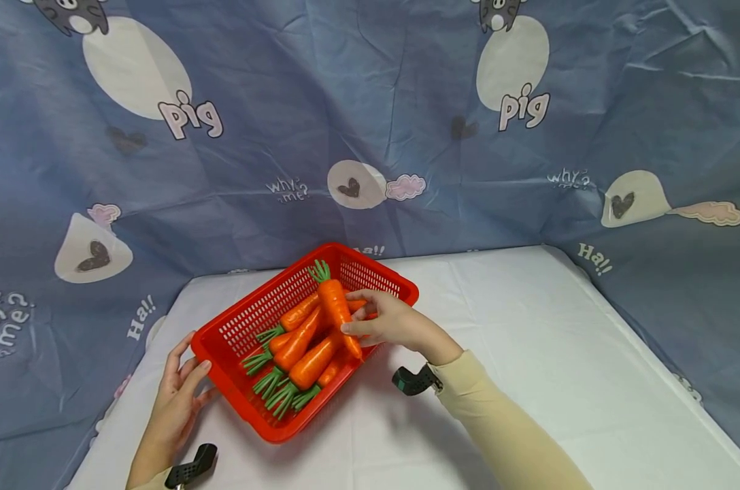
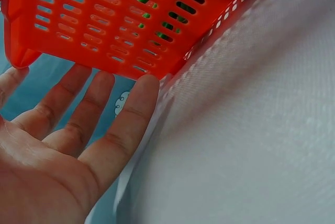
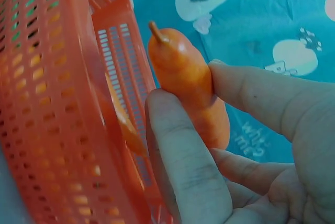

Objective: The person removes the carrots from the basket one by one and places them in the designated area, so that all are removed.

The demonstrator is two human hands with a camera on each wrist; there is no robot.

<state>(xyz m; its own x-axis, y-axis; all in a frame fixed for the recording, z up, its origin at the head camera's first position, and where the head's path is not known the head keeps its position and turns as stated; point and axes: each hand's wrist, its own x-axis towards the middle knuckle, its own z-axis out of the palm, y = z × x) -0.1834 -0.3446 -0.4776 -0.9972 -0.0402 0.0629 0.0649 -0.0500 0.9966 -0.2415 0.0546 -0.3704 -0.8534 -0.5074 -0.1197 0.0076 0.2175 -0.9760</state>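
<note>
In the right hand (image 1: 390, 321), fingers (image 3: 186, 156) are pinched on a carrot (image 1: 334, 301) at mid-body, over other carrots (image 1: 310, 364) in the red basket (image 1: 275, 434). Probably light and stiff; glossy skin may slip. Best gripped round the thick body; thin green leaves (image 1: 320, 271) best avoided. Basket corner on the table (image 1: 529, 340) is touched by the left hand (image 1: 177, 395), fingers spread.

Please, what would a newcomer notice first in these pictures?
Probably the bright red basket of orange carrots, just left of centre in the head view's lower half. Then the single carrot pinched in the right hand above the others, its green top pointing away from the person. Behind, the blue backdrop with "pig" lettering fills the upper half.
</note>
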